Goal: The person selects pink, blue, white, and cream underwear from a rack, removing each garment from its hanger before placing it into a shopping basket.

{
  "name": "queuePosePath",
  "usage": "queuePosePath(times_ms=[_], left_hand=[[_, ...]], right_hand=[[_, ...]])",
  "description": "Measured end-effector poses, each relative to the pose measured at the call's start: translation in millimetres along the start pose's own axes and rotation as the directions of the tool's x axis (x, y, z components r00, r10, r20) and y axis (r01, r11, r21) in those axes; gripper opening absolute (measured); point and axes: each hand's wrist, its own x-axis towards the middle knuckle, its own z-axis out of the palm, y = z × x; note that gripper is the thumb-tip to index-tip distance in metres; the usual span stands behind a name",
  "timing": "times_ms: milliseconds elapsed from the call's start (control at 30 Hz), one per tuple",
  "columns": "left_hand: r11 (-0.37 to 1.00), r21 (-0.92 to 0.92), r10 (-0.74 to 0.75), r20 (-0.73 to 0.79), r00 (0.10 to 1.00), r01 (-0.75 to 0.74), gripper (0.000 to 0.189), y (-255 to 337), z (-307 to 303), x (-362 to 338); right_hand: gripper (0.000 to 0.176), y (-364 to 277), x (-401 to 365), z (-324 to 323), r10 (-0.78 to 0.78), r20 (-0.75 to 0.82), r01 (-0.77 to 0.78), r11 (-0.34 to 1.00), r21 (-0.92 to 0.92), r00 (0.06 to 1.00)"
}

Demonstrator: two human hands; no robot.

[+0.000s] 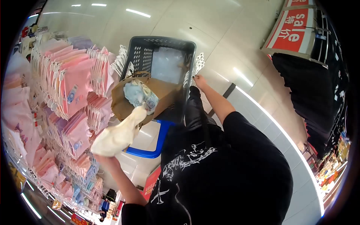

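Note:
My left hand (103,157) is mostly hidden behind a cream cloth garment (118,137), which hangs from it over the near edge of an open cardboard box (165,97). A pale blue patterned garment (138,93) lies bunched in the box, just beyond the cream cloth. The box sits in a dark grey plastic basket (161,39). My right hand (201,83) is at the basket's right side, its fingers closed beside white hangers (199,63) hooked on the rim. What they pinch, if anything, is too small to make out.
Racks of pink garments (77,82) on white hangers crowd the left side. More white hangers (120,62) hang at the basket's left rim. A blue frame (162,138) shows below the basket. Black clothing (300,82) hangs under a red sale sign (294,30) at right.

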Motion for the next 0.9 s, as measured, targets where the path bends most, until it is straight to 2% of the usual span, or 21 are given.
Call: queuePosePath(times_ms=[33,100,133,233,333,367,400,467,533,567,600,633,667,700,733,767,800,833,867,900], left_hand=[[0.998,0.043,0.051,-0.034,0.998,-0.05,0.034,5,-6,-8],[0.99,-0.127,-0.08,-0.205,0.975,0.055,0.034,20,2,-27],[0.972,-0.217,-0.154,-0.282,0.947,0.093,0.034,27,5,-36],[0.974,-0.204,-0.155,-0.293,0.944,0.096,0.033,9,-4,-53],[0.982,-0.172,-0.129,-0.348,0.929,0.072,0.032,12,-1,-63],[0.985,-0.163,-0.121,-0.378,0.918,0.062,0.032,17,0,-63],[0.986,-0.157,-0.111,-0.408,0.906,0.051,0.033,19,-1,-65],[0.967,-0.256,-0.122,-0.444,0.888,0.004,0.034,19,-13,-65],[0.957,-0.288,-0.123,-0.524,0.843,-0.039,0.034,37,-15,-62],[0.929,-0.353,-0.071,-0.474,0.878,-0.115,0.033,46,-19,-63],[0.986,-0.018,0.135,-0.488,0.862,-0.165,0.032,42,-26,-66],[0.923,0.33,0.334,-0.44,0.834,-0.196,0.031,36,-38,-68],[0.738,0.646,0.498,-0.329,0.802,-0.194,0.03,36,-52,-68],[0.828,0.524,0.467,-0.447,0.763,-0.2,0.031,48,-53,-65],[0.893,0.385,0.427,-0.56,0.71,-0.233,0.033,59,-54,-62],[0.924,0.249,0.381,-0.661,0.646,-0.291,0.034,70,-55,-59],[0.887,-0.052,0.26,-0.766,0.588,-0.46,0.036,81,-60,-57],[0.888,0.03,0.334,-0.727,0.6,-0.458,0.039,86,-76,-63],[0.883,0.106,0.399,-0.68,0.615,-0.457,0.043,89,-89,-67],[0.865,0.168,0.452,-0.671,0.588,-0.473,0.039,95,-94,-69]], right_hand=[[0.026,-6,2,0,0.023,0.026,-0.022,0.999,-0.031,0.999],[0.021,-14,1,2,0.069,0.073,-0.062,0.993,-0.099,0.995],[0.02,-11,1,6,0.033,0.068,-0.027,0.995,-0.092,0.997],[0.014,2,3,15,-0.073,0.075,0.081,0.991,-0.107,0.995],[0.013,18,9,24,-0.183,0.064,0.184,0.983,-0.021,0.981],[0.012,27,8,29,-0.142,-0.081,0.135,0.986,-0.094,0.987],[0.011,22,3,22,-0.115,-0.134,0.109,0.992,-0.057,0.984],[0.01,-1,-15,-6,-0.058,-0.239,0.066,0.998,0.026,0.969],[0.01,-19,-35,-35,-0.07,-0.341,0.064,0.998,-0.029,0.937],[0.01,-21,-39,-47,-0.164,-0.464,0.136,0.986,-0.094,0.871],[0.012,-24,-44,-58,-0.259,-0.564,0.203,0.966,-0.162,0.784],[0.032,-34,-52,-79,-0.034,-0.443,-0.016,0.994,-0.11,0.896],[0.034,-10,-36,-81,-0.113,-0.525,0.112,0.993,-0.033,0.844],[0.03,-12,-33,-93,-0.156,-0.483,0.219,0.973,0.075,0.861],[0.024,-57,-62,-105,-0.222,-0.491,0.294,0.953,0.074,0.842],[0.019,-60,-55,-112,-0.385,-0.466,0.426,0.905,-0.021,0.796],[0.017,-95,-75,-118,-0.381,-0.365,0.443,0.891,0.1,0.849],[0.014,-120,-85,-115,-0.419,-0.287,0.5,0.801,0.33,0.861],[0.013,-162,-115,-112,-0.439,-0.212,0.48,0.701,0.528,0.873],[0.013,-188,-129,-108,-0.491,-0.159,0.489,0.676,0.551,0.857]])
